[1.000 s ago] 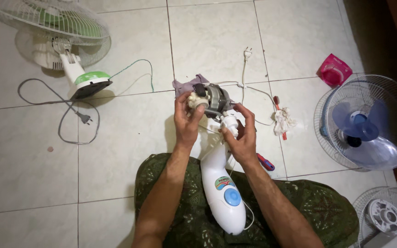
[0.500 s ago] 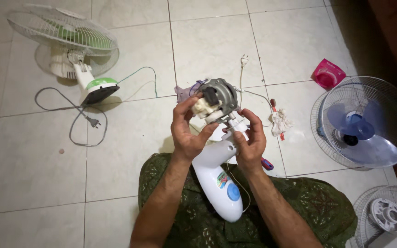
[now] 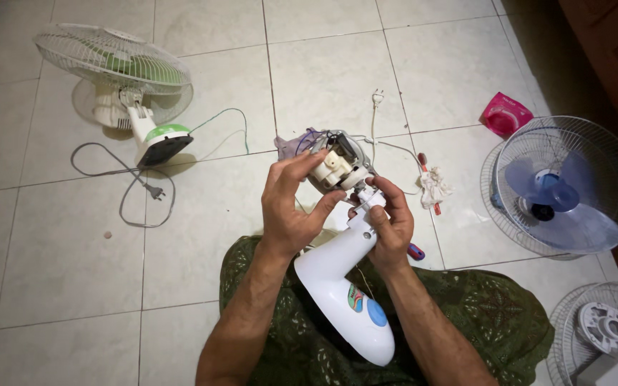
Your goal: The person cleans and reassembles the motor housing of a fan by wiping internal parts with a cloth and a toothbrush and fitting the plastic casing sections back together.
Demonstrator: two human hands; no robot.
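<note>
Both hands grip the fan motor [image 3: 337, 168]: left hand [image 3: 291, 204] clamped around it, right hand [image 3: 388, 221] closed on the white fan stand [image 3: 341, 275] just below it.

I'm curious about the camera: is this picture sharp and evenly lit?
Head view: sharp on both hands, left hand and right hand, around the grey fan motor; soft even light on the pale tiled floor; dark top-right corner; tile lines bow slightly.

The left hand [image 3: 291, 207] grips a bare fan motor [image 3: 337, 168] atop a white fan stand [image 3: 341, 282]; the right hand [image 3: 388, 221] pinches the stand's neck above the tiled floor [image 3: 59, 286].
</note>
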